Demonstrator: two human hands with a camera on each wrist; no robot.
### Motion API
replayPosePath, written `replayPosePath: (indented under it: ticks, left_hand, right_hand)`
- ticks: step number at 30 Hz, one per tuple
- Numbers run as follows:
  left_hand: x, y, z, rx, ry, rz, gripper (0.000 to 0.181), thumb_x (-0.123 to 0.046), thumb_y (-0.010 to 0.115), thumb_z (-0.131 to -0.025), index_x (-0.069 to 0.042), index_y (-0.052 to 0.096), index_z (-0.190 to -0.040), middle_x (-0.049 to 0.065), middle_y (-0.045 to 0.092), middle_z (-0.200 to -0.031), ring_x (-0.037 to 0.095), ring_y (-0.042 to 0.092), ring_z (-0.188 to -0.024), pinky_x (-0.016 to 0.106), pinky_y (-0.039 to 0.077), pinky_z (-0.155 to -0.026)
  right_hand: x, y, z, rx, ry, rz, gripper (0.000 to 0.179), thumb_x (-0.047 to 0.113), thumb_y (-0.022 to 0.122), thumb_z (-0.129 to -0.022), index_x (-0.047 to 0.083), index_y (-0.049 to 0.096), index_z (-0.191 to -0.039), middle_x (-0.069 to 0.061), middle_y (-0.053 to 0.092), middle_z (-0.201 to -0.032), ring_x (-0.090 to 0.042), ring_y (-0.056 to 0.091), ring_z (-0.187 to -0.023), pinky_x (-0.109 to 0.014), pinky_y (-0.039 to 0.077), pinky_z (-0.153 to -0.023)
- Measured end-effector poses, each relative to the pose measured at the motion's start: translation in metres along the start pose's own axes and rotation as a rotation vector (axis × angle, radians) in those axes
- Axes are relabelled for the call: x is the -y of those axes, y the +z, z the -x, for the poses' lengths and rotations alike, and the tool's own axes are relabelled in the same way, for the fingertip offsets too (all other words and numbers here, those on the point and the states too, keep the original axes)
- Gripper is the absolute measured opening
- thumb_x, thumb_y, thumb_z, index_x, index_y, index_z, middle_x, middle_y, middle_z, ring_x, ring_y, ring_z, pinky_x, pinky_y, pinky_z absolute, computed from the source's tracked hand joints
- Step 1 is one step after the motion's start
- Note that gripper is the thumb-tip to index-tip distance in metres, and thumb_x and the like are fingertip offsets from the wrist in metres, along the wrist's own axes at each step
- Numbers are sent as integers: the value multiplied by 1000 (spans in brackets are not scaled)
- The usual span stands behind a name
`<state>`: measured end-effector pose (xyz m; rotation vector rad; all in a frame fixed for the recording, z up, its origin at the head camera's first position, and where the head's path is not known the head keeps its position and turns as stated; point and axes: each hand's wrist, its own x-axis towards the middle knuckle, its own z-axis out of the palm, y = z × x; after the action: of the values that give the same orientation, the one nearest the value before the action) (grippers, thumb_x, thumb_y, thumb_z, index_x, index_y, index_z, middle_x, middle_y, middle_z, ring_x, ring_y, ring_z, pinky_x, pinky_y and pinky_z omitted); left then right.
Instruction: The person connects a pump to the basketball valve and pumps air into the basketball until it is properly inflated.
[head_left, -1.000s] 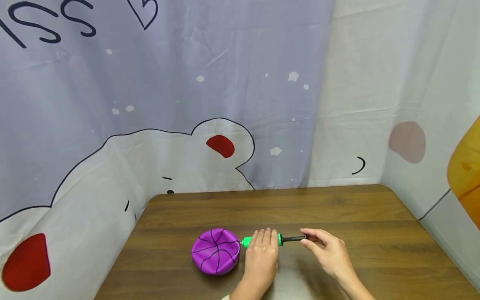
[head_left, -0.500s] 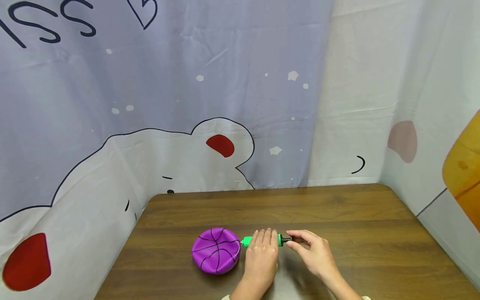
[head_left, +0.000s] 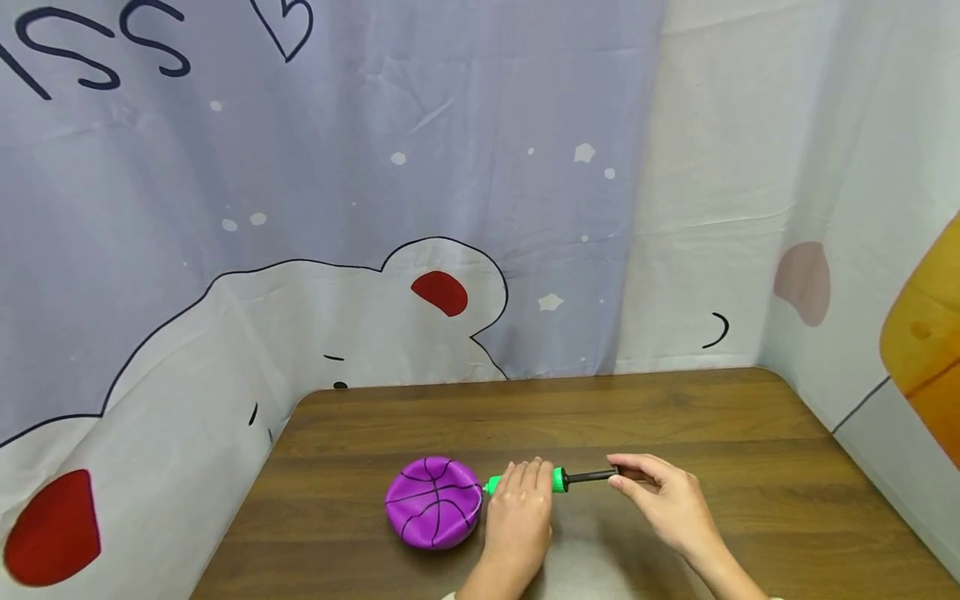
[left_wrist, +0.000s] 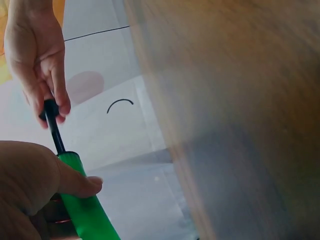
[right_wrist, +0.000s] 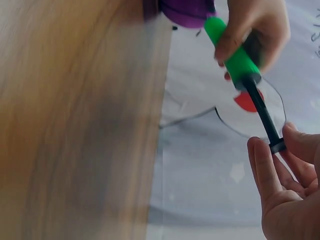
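A purple ball (head_left: 433, 504) with black basketball lines, its top sunken and creased, rests on the table. Against its right side sits the tip of a green hand pump (head_left: 559, 480). My left hand (head_left: 519, 517) grips the pump's green barrel, thumb and fingers wrapped round it in the left wrist view. With thumb and fingertips my right hand (head_left: 671, 504) pinches the black handle (right_wrist: 277, 145) at the end of the pump's rod (head_left: 591, 477), which is drawn well out of the barrel. Where the tip enters the ball is too small to make out.
The brown wooden table (head_left: 360, 425) reaches back to a pale printed curtain (head_left: 450, 167). The curtain also hangs along the left and right sides of the table.
My right hand moved left, pushing the rod into the barrel, then moved back right and drew it out again. My left hand and the ball stayed nearly in place.
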<state>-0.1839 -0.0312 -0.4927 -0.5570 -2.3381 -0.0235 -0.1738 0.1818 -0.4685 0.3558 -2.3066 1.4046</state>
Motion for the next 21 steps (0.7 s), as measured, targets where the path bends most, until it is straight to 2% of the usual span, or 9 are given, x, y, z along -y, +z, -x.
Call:
replayPosePath:
  ticks: [7, 11, 16, 21]
  left_hand:
    - [2, 1, 2, 9, -9, 15, 58, -2, 85, -59, -8, 68, -114, 8, 74, -112, 23, 71, -101, 39, 57, -97]
    - [2, 1, 1, 8, -10, 13, 59, -2, 85, -58, -8, 68, -114, 9, 74, -112, 23, 71, -101, 39, 57, -97]
    - [1, -1, -1, 11, -2, -6, 58, -4, 84, -59, -7, 69, -114, 9, 74, -110, 23, 71, -101, 40, 56, -98]
    - [1, -1, -3, 0, 6, -35, 55, -5, 83, -59, -6, 70, -112, 9, 75, -107, 24, 71, -98, 42, 57, -96]
  right_hand:
    - [-3, -29, -2, 11, 74, 77, 25, 17, 78, -89, 16, 76, -114, -5, 76, -108, 2, 68, -90, -14, 57, -73]
    - [-5, -37, -4, 14, 104, 96, 26, 21, 77, -91, 16, 75, -116, -5, 76, -110, 3, 68, -91, -13, 56, -75]
    - [-9, -33, -2, -6, 120, 90, 26, 22, 76, -91, 15, 75, -116, -6, 76, -108, 4, 68, -90, -12, 56, -75]
    - [-11, -15, 1, -26, 105, 21, 25, 15, 76, -91, 10, 75, -115, -8, 76, -107, 1, 69, -91, -13, 57, -76]
